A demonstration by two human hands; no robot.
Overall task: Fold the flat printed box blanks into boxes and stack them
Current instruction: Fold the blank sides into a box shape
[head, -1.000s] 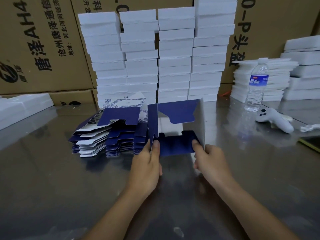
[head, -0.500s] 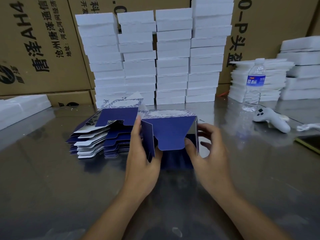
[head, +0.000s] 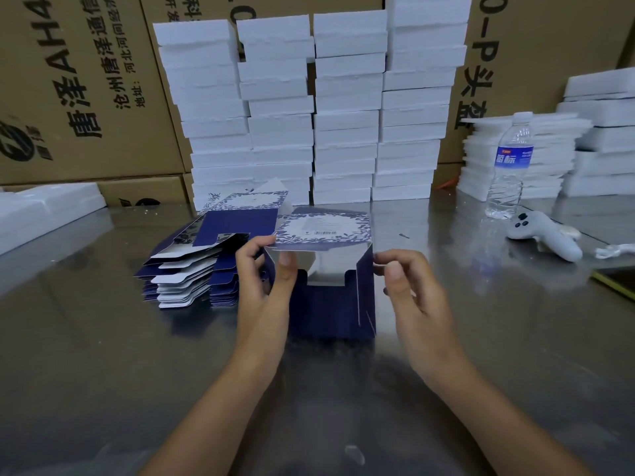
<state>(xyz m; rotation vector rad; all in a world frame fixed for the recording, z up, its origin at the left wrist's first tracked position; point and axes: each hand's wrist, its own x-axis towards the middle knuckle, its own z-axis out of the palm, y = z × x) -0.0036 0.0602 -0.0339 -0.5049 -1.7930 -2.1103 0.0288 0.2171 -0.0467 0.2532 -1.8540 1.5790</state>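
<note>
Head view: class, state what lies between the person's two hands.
In the head view, the half-folded blue box; left hand and right hand each pinch one side.

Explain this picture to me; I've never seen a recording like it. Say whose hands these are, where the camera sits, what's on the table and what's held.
No machine here: a person works with bare hands, and the one camera sits on their head, looking forward and down. The left hand and right hand each pinch a side of a half-folded navy box, its flower-printed flap raised at the back. It seems to rest on a metal table. Left of it lies a pile of flat box blanks. Behind stand stacks of white foam pieces against brown cartons. To the right are a water bottle and a white handheld controller.
</note>
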